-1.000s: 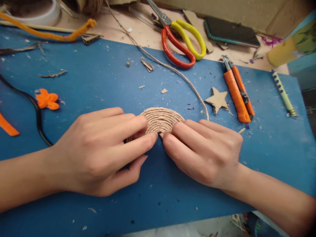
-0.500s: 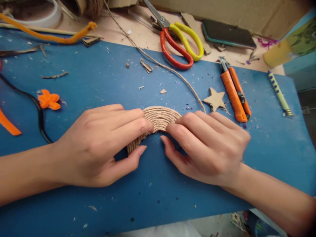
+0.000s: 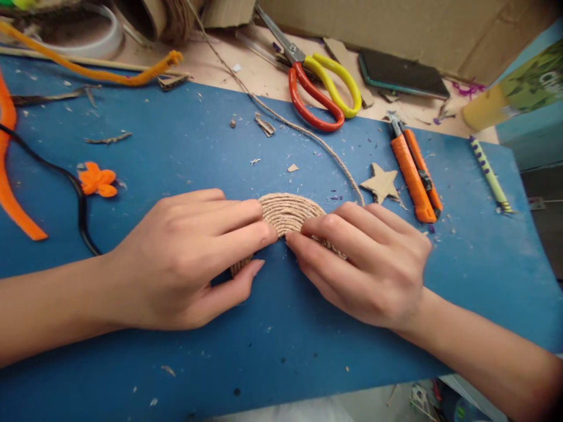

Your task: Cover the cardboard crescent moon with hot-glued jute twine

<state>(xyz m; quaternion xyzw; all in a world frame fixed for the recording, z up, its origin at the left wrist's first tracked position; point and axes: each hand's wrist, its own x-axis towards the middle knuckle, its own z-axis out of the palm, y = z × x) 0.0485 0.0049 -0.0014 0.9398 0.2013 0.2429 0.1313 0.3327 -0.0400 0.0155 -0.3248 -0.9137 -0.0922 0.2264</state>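
Pressing down from both sides, the left hand point(image 3: 185, 258) and right hand point(image 3: 365, 264) lay over a flat round coil of tan jute twine point(image 3: 288, 214) near the middle of the blue cutting mat point(image 3: 185, 146). Left fingers were stretched flat across the coil's left part, thumb tip touching its near edge; right fingers lay narrow and close together on its right part, pinning it (no closed grasp visible on either side). Only the far arc of the coil showed between the fingertips. A loose strand of twine point(image 3: 308, 132) ran from the coil's right side toward the mat's far edge. A brown cardboard star point(image 3: 380, 183) lay just right of the coil, an orange utility knife point(image 3: 413, 176) beside it. Red-and-yellow-handled scissors point(image 3: 323, 91) rested across the far edge. An orange felt flower point(image 3: 97, 180) sat toward the left edge.
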